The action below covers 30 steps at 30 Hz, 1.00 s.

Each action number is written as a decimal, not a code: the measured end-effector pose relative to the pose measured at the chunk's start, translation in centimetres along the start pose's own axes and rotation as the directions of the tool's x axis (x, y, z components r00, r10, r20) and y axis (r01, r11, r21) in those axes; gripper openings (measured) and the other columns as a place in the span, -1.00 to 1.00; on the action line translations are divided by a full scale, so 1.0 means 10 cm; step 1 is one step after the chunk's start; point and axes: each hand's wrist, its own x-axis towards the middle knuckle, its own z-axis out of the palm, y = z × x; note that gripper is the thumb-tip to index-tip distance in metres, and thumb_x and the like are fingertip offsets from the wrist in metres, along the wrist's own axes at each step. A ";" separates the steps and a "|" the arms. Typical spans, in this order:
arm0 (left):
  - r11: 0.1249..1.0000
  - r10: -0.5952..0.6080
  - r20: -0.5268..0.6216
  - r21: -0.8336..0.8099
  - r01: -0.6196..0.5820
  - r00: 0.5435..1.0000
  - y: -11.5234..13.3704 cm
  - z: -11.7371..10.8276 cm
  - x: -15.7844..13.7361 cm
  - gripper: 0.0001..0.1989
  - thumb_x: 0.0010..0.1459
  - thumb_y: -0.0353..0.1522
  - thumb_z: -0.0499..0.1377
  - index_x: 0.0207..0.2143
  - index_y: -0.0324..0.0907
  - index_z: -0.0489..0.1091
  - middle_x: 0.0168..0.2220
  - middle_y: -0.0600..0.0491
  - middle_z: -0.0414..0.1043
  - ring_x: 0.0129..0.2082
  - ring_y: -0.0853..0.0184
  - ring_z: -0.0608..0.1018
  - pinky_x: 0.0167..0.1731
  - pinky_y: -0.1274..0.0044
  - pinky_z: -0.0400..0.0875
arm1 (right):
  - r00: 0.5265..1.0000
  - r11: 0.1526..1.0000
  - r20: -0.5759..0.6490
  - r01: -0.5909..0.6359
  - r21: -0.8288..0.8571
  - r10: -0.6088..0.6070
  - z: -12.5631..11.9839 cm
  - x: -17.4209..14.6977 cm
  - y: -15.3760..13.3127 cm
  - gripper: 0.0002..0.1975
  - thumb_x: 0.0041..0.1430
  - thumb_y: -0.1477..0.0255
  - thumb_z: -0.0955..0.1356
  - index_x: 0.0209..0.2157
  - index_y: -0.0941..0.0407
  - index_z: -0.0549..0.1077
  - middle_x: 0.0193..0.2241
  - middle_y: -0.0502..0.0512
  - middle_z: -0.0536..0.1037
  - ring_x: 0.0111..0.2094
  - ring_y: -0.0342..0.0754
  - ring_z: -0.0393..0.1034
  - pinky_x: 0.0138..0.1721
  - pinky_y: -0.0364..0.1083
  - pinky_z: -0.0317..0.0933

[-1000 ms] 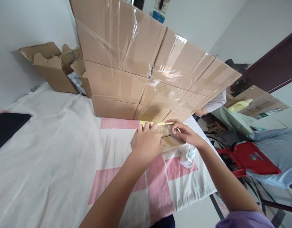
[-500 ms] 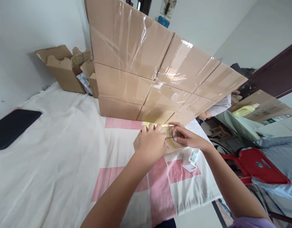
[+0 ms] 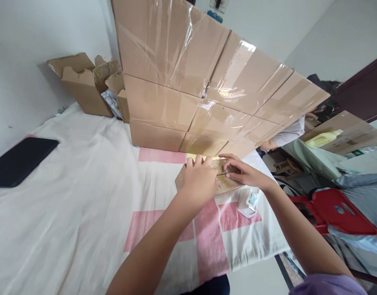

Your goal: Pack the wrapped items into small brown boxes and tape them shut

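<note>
A small brown cardboard box (image 3: pixel 228 186), with shiny clear tape across its top, lies on the cloth-covered table. My left hand (image 3: pixel 199 176) is closed over its left part, fingers hooked over the far edge. At the right end, my right hand (image 3: pixel 245 172) has its thumb and fingers curled in at the top seam, gripping there; the fingertips partly hide what they pinch. Just below my right hand stands a small white box (image 3: pixel 246 203) with a pale label. A strip of yellow paper (image 3: pixel 193 156) shows behind the cardboard box.
A tall wall of taped cartons (image 3: pixel 163 106) rises directly behind my hands. Open cardboard boxes (image 3: pixel 84 88) stand at back left, and a black tablet-like slab (image 3: pixel 22 162) lies at far left. To the right are a red chair (image 3: pixel 344 211), a yellow bottle (image 3: pixel 323 139) and another person's arm (image 3: pixel 269 144).
The whole view has shifted slightly. Both hands stay on the cardboard box in nearly the same grip, with only slight movement of the fingers.
</note>
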 end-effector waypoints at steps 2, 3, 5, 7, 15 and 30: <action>1.000 -0.001 0.003 0.003 0.001 1.000 0.00 0.00 0.00 -0.79 0.27 -0.29 0.12 -0.30 -0.11 0.56 0.00 -0.04 0.43 0.04 0.02 0.34 -0.07 0.19 0.20 | 1.000 1.000 -0.020 0.001 -0.002 -0.001 0.02 0.00 0.01 -0.77 0.32 0.20 0.34 -0.14 0.07 0.45 0.33 0.26 0.16 0.34 0.20 0.09 0.22 0.17 0.15; 1.000 -0.001 0.006 0.005 0.001 1.000 0.00 0.00 0.00 -0.79 0.27 -0.29 0.13 -0.30 -0.11 0.56 0.01 -0.04 0.42 0.04 0.02 0.34 -0.07 0.19 0.20 | 1.000 1.000 -0.026 -0.001 -0.005 0.001 0.02 0.00 0.01 -0.76 0.32 0.21 0.34 -0.13 0.06 0.45 0.32 0.26 0.17 0.34 0.21 0.09 0.21 0.17 0.17; 1.000 -0.002 0.015 0.010 0.002 1.000 0.01 -0.01 0.00 -0.79 0.27 -0.30 0.13 -0.31 -0.12 0.56 0.01 -0.05 0.42 0.05 0.02 0.34 -0.07 0.19 0.20 | 0.999 1.000 -0.034 -0.003 -0.015 0.002 0.03 0.00 0.01 -0.77 0.30 0.21 0.36 -0.13 0.06 0.46 0.31 0.26 0.19 0.34 0.21 0.09 0.19 0.17 0.19; 1.000 -0.003 0.025 0.010 0.003 1.000 0.01 -0.01 0.00 -0.78 0.27 -0.30 0.12 -0.34 -0.13 0.55 0.02 -0.05 0.42 0.05 0.02 0.33 -0.07 0.19 0.20 | 0.999 1.000 -0.041 -0.004 -0.027 0.003 0.04 -0.01 0.01 -0.78 0.29 0.22 0.37 -0.14 0.06 0.47 0.30 0.25 0.21 0.33 0.21 0.11 0.20 0.18 0.19; 1.000 -0.009 0.037 -0.005 0.009 0.999 0.04 -0.04 0.00 -0.75 0.27 -0.31 0.10 -0.40 -0.14 0.52 0.00 -0.05 0.42 0.04 0.02 0.32 -0.07 0.19 0.21 | 0.993 0.997 -0.100 0.065 -0.037 -0.068 0.07 -0.01 0.09 -0.39 0.25 0.28 0.40 0.30 -0.08 0.24 0.23 0.18 0.32 0.29 0.15 0.19 0.32 0.19 0.09; 1.000 -0.020 0.029 0.012 0.020 0.999 -0.01 0.04 0.04 -0.74 0.29 -0.21 0.12 -0.39 -0.09 0.51 -0.06 -0.01 0.40 -0.01 0.07 0.32 -0.08 0.22 0.24 | 0.931 0.998 -0.360 0.043 -0.051 -0.059 0.28 0.10 0.28 -0.64 0.23 0.42 0.36 0.07 0.02 0.47 -0.03 0.17 0.54 -0.01 0.11 0.39 0.02 0.11 0.30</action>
